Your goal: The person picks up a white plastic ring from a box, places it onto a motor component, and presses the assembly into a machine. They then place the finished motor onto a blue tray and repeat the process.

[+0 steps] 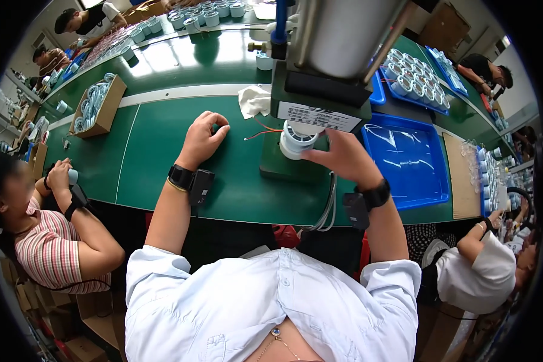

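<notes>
A white round motor-like part (297,143) sits on the green base of a bench press (329,90), directly beneath its head. My right hand (346,155) grips this part from the right, thumb at its lower front; the other fingertips are hidden behind. Red and dark wires (263,131) run leftward from the part. Loosely curled above the green bench, my left hand (204,140) has its thumb beside the index finger and shows nothing in it. A white cloth (254,101) lies between that hand and the press.
At right is a blue tray (409,196); behind it another blue tray (443,110) carries several white round parts. A cardboard box (110,112) with pale rings stands at left. Grey cables (327,211) hang off the front edge. People sit close on both sides.
</notes>
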Tool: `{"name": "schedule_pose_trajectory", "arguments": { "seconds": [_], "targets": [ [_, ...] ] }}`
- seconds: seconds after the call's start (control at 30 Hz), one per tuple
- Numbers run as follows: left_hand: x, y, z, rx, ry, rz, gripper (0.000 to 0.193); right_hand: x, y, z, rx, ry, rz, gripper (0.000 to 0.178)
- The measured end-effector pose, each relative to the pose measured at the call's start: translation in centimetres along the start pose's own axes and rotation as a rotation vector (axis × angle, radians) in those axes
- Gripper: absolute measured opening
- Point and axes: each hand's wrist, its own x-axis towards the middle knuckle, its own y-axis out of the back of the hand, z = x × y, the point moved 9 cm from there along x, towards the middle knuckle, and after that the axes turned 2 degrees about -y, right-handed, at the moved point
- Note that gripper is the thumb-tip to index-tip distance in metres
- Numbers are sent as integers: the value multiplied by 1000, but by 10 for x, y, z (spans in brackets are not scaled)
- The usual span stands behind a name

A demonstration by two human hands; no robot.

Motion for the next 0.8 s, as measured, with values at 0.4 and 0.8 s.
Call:
{"name": "schedule_pose_trajectory", "arguments": {
  "seconds": [0.4,0.8],
  "targets": [
    [-2,-5,-18,-34,-31,-69,8,-58,125,106,-226,-323,517,58],
    [0,-1,-4,1,38,-103,11,-187,247,233,-867,-907,752,66]
  ]
}}
